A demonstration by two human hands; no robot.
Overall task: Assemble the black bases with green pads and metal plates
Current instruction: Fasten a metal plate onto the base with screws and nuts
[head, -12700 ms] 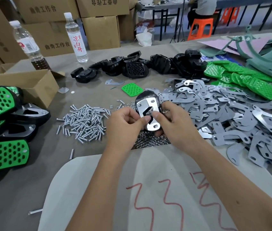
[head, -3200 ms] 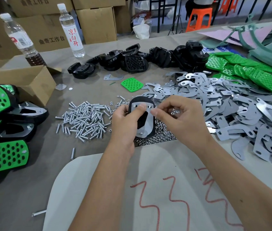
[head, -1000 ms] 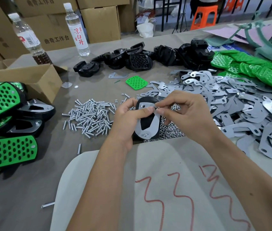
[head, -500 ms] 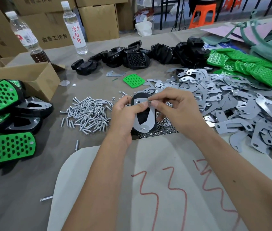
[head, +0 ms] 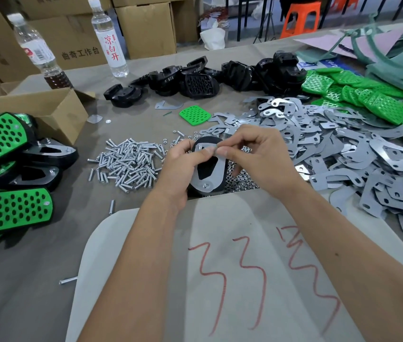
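My left hand [head: 179,170] grips a black base [head: 216,186] from its left side, with a grey metal plate [head: 214,172] lying on its upturned face. A screw end shows at the plate's lower hole. My right hand [head: 257,160] pinches something small at the plate's upper edge, thumb and forefinger meeting my left thumb; what it pinches is too small to tell. Loose black bases [head: 195,80] lie at the back, green pads [head: 358,95] at the back right, and metal plates [head: 343,154] spread over the right.
A heap of screws [head: 128,164] lies left of my hands and small nuts [head: 242,180] lie under them. Finished green-and-black assemblies [head: 13,174] are stacked at the left by a cardboard box [head: 35,109]. Two water bottles [head: 109,38] stand behind. A white sheet [head: 220,267] covers the near table.
Both hands hold the same base and plate as before. My right fingers have stayed at the plate's top edge with only small shifts; the view has moved slightly.
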